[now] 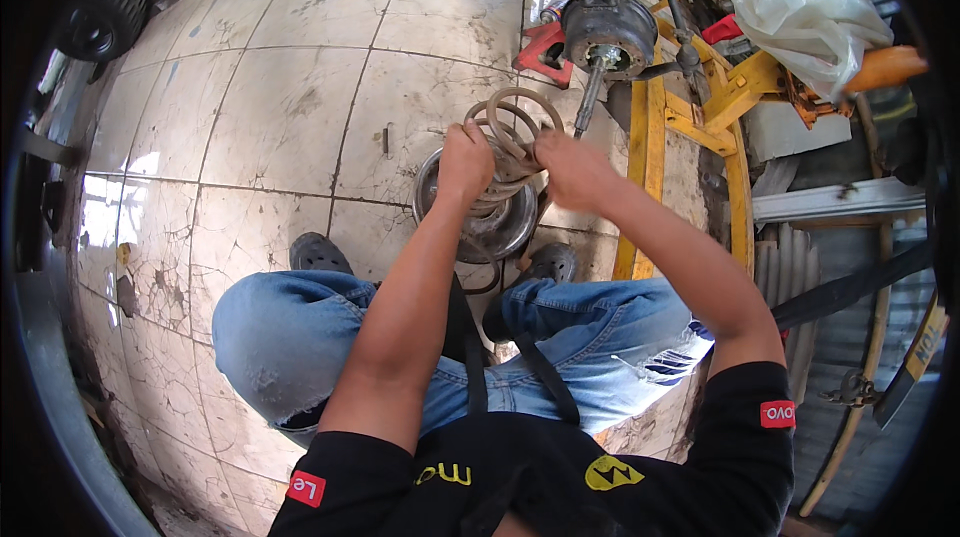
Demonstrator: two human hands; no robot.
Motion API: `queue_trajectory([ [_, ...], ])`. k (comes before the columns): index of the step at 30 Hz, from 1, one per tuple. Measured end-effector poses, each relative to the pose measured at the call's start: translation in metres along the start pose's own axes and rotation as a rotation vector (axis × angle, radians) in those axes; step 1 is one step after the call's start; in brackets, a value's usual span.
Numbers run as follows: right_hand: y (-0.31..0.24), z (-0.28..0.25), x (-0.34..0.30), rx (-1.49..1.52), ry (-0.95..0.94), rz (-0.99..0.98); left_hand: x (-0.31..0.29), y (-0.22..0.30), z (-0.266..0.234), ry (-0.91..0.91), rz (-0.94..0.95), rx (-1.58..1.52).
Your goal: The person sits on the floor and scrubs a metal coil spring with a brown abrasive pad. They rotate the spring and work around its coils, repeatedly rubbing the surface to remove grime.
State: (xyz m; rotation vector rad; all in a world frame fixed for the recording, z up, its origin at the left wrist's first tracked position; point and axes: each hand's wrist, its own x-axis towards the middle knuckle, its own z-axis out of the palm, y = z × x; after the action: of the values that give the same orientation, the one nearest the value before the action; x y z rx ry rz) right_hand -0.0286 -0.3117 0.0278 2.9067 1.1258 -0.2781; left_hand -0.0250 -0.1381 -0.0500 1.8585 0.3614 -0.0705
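In front of me a thick tan-brown coil spring [534, 94] stands tilted over a round metal pan [518, 225] on the floor. My left hand [466, 162] is closed at the left side of its upper loops. At their right side my right hand [575, 169] is closed too, its fingers pinched near the coil. The hands partly cover the middle loops, so the exact grip of each is hard to see. A dark curved piece, like a hose or cord [497, 277], lies against the pan's near edge.
Beyond my right hand, a greasy axle assembly [607, 29] rests near a red stand [546, 53]. A yellow metal frame [648, 152] stands at right, beneath a clear plastic bag [800, 12]. A tyre [103, 12] is at far left. A small metal piece [386, 141] lies on the tiles.
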Motion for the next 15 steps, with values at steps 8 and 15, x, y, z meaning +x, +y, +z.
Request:
queue_trajectory([
  [8,0.033,-0.015,0.008,-0.299,-0.033,-0.208,-0.001,0.001,-0.003,0.016,0.043,-0.030],
  [15,-0.015,0.018,-0.007,0.035,0.104,0.017,0.000,-0.001,-0.001,0.054,0.031,-0.037],
])
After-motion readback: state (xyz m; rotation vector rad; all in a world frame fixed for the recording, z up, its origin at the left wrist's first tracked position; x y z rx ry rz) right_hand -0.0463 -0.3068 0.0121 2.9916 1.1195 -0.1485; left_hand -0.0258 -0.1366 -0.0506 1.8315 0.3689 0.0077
